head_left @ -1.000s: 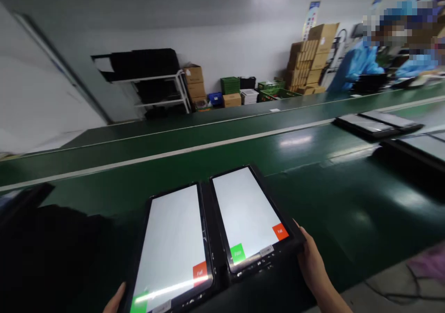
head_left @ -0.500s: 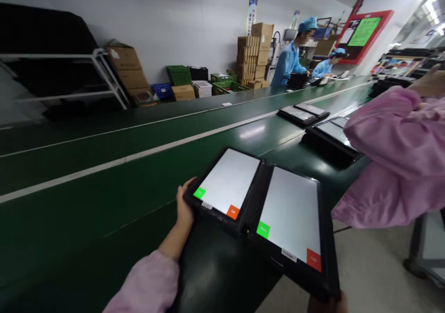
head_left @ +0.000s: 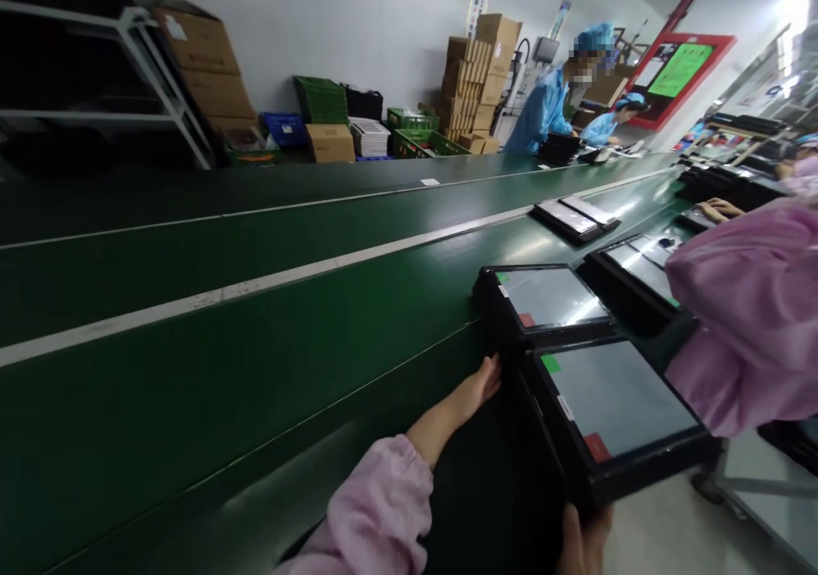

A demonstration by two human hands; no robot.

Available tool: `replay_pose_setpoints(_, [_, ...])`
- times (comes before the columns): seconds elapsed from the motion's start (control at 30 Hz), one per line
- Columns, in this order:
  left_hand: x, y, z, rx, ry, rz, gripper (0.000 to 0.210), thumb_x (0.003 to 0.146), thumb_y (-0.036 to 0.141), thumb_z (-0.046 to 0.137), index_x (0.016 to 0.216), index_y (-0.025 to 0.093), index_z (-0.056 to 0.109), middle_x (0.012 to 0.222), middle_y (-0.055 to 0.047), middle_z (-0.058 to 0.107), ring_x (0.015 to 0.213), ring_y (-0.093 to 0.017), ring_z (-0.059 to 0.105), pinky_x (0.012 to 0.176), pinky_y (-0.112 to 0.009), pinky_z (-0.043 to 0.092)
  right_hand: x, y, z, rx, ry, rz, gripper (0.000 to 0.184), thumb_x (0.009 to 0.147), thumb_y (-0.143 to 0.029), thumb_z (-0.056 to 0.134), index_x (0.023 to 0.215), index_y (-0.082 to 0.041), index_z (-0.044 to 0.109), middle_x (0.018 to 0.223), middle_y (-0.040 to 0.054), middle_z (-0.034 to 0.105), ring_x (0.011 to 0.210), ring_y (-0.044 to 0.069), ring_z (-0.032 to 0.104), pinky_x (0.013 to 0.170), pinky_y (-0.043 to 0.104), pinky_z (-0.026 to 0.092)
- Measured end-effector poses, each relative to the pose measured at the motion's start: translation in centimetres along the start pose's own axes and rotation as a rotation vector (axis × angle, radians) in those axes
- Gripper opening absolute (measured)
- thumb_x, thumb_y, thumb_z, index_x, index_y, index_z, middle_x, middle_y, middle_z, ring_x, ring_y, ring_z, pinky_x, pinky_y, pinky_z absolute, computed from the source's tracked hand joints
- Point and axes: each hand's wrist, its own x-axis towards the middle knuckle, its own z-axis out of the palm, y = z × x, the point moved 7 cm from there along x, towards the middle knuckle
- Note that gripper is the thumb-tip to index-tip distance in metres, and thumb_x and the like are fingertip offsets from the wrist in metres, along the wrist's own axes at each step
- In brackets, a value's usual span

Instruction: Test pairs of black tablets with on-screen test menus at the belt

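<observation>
Two black-framed screens [head_left: 619,400] lie side by side as a joined pair, the far one [head_left: 550,296] over the green bench and the near one past its front edge. Each grey screen bears a green and a red square along its left side. My left hand [head_left: 476,392] has its fingers stretched out against the pair's left side, close to where the two frames meet. Under the near frame's lower corner, my right hand [head_left: 584,541] grips the edge from below, its fingers partly hidden by the frame.
Another screen pair [head_left: 645,264] and a farther one [head_left: 575,219] lie on the green bench [head_left: 268,370]. A co-worker's pink sleeve [head_left: 747,302] is close on the right. Two people in blue work beyond. A cart [head_left: 760,481] stands at lower right.
The framed screens have turned and moved right and away from me, closer to the other pair. My left hand has moved right along with them; my right hand still holds the near corner.
</observation>
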Motion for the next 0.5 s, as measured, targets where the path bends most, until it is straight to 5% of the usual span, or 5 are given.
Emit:
replay_pose_setpoints(0.1, [-1.2, 0.0, 0.4, 0.020, -0.032, 0.003, 0.064, 0.099, 0.059, 0.060, 0.150, 0.021, 0.055, 0.168, -0.015, 0.041, 0.157, -0.035, 0.036, 0.131, -0.065, 0.020, -1.6, -1.1, 1.8, -0.081, 0.007, -0.133, 0.096, 0.099, -0.067, 0.052, 0.172, -0.014, 0.017, 0.166, 0.0179, 0.043, 0.158, 0.043, 0.032, 0.120, 0.065, 0.043])
replay_pose_setpoints(0.3, [-6.3, 3.0, -5.2, 0.095, 0.135, 0.127, 0.045, 0.099, 0.044, 0.067, 0.134, 0.016, 0.065, 0.137, -0.014, 0.068, 0.130, -0.031, 0.064, 0.117, -0.060, 0.046, -6.8, -3.9, 11.8, -0.248, -0.461, -0.693, 0.065, 0.102, -0.057, 0.050, 0.156, -0.022, 0.057, 0.165, 0.0179, 0.046, 0.155, 0.048, 0.036, 0.115, 0.073, 0.042])
replay_pose_setpoints(0.4, [-13.0, 4.6, -10.0, 0.122, 0.293, 0.211, 0.030, 0.098, 0.039, 0.071, 0.115, 0.014, 0.071, 0.114, -0.009, 0.074, 0.110, -0.025, 0.071, 0.104, -0.052, 0.057, -8.1, -8.8, 15.2, -0.187, -0.680, -0.884, 0.070, 0.100, -0.059, 0.052, 0.154, -0.016, 0.057, 0.167, 0.0203, 0.042, 0.155, 0.048, 0.035, 0.120, 0.071, 0.038])
replay_pose_setpoints(0.5, [-22.7, 5.6, -14.7, 0.121, 0.519, 0.332, 0.025, 0.098, 0.038, 0.071, 0.107, 0.014, 0.071, 0.104, -0.007, 0.073, 0.098, -0.022, 0.072, 0.094, -0.045, 0.061, -8.7, -14.9, 17.1, 0.072, -0.865, -0.747, 0.075, 0.087, -0.070, 0.061, 0.137, -0.014, 0.068, 0.161, 0.0245, 0.047, 0.156, 0.050, 0.030, 0.125, 0.076, 0.020])
